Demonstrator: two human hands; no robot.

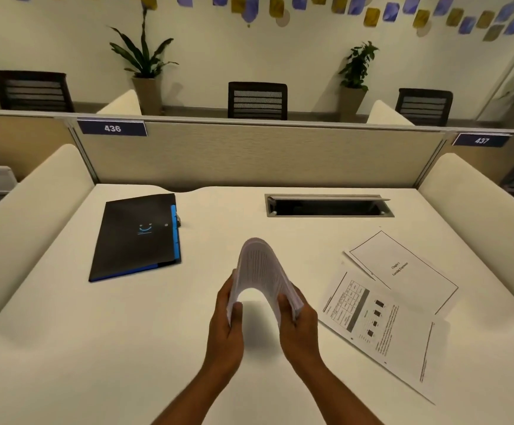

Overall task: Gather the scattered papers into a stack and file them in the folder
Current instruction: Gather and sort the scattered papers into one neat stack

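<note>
- Head view: both hands work over the middle of the white desk (65, 348), holding one bundle of papers (260, 271) between them
- The left hand (226, 326) has its grip closed on the left edge of the bundle, thumb on the near face
- The right hand (298, 326) has its grip closed on the right edge, fingers wrapped around the sheet ends
- The bundle is bowed upward into an arch, its top curve pointing away from the person, printed lines faintly visible on the far face; it is lifted off the desk
- A black folder (133, 237) with blue edging and blue tabs lies shut and flat on the left part of the desk, well apart from the hands
- Two loose sheets remain on the right: a title page (403, 265) with a thin border, farther back, overlapping a page with a table and small pictures (381, 329), which lies just beside the right hand
- A cable slot (329, 207) with its lid open sits at the back of the desk
- Behind it stands a beige partition (249, 154) bearing plates reading 436 and 437
</note>
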